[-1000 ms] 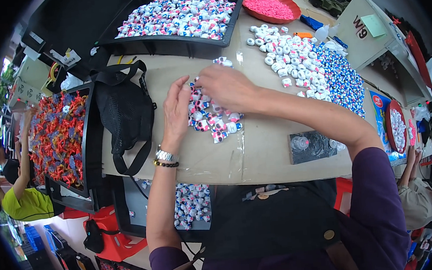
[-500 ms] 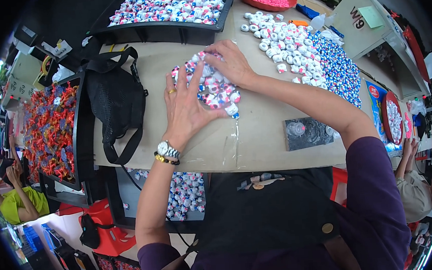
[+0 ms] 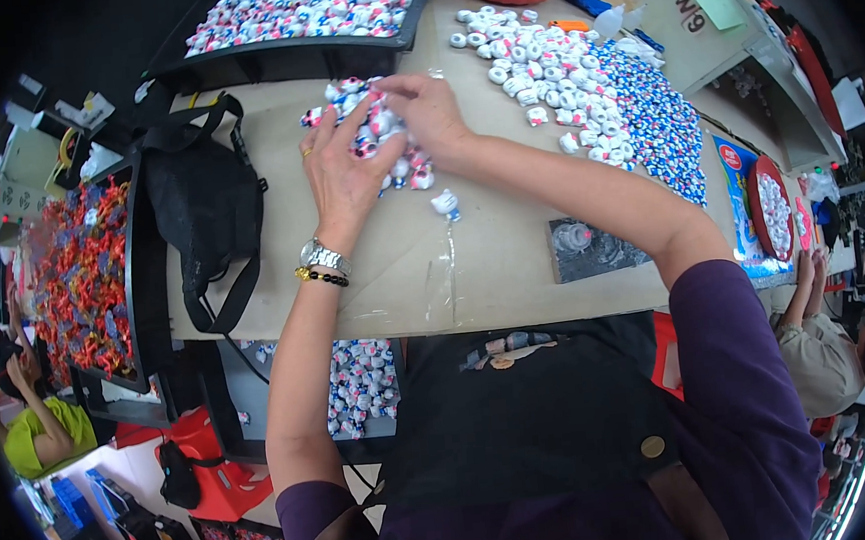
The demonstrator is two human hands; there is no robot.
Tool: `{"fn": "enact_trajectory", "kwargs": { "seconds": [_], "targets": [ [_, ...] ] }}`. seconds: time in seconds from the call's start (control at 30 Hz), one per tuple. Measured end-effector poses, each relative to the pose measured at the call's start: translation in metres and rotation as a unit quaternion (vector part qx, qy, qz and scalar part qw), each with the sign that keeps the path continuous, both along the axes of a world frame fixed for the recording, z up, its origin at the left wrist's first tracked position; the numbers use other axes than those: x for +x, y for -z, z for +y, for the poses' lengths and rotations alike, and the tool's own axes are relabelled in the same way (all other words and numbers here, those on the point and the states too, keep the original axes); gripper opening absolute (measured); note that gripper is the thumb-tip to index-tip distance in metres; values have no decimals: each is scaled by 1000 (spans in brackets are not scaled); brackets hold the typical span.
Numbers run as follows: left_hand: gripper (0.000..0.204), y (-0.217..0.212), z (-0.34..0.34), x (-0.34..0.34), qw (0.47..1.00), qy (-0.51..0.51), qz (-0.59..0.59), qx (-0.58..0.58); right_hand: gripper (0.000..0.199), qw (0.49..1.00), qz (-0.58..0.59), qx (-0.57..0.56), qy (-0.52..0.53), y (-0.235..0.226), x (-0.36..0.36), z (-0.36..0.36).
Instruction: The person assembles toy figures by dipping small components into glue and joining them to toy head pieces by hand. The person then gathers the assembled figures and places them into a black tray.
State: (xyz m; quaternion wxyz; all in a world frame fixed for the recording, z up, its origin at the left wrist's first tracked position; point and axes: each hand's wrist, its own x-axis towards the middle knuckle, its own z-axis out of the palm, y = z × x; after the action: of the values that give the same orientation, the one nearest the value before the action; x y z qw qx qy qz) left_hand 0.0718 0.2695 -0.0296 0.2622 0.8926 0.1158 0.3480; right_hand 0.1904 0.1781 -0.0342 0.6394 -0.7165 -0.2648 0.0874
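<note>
My left hand rests against the near left side of a heap of small white, blue and pink cat-like figurines, its fingers spread over them. My right hand curves round the heap's far right side, with thumb and fingers apart. Between them the two hands cup the heap on the tan tabletop; some pieces are hidden under the fingers. One figurine stands alone, nearer me and apart from the heap.
Beyond the heap stands a black tray full of figurines. White heads and blue parts lie at right, near a dark block. A black bag lies left, beside a crate of red-orange pieces. A cabinet stands far right.
The whole view has shifted slightly. Both hands have pushed the heap away and to the left, leaving the single figurine apart from it, where before it touched the heap's near edge.
</note>
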Motion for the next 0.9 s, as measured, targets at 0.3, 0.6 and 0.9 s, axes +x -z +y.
{"fn": "enact_trajectory", "kwargs": {
  "seconds": [0.3, 0.6, 0.9],
  "targets": [
    [33, -3, -3, 22, 986, -90, -103, -99, 22, 967, 232, 98, 45, -18, -29, 25],
    [24, -18, -15, 27, 813, -38, -250, -524, 17, 871, 429, 239, 18, -49, -51, 26],
    [20, -88, -35, 22, 781, -64, -289, -550, 14, 868, 379, 312, -77, -78, -49, 37]
  ]
}}
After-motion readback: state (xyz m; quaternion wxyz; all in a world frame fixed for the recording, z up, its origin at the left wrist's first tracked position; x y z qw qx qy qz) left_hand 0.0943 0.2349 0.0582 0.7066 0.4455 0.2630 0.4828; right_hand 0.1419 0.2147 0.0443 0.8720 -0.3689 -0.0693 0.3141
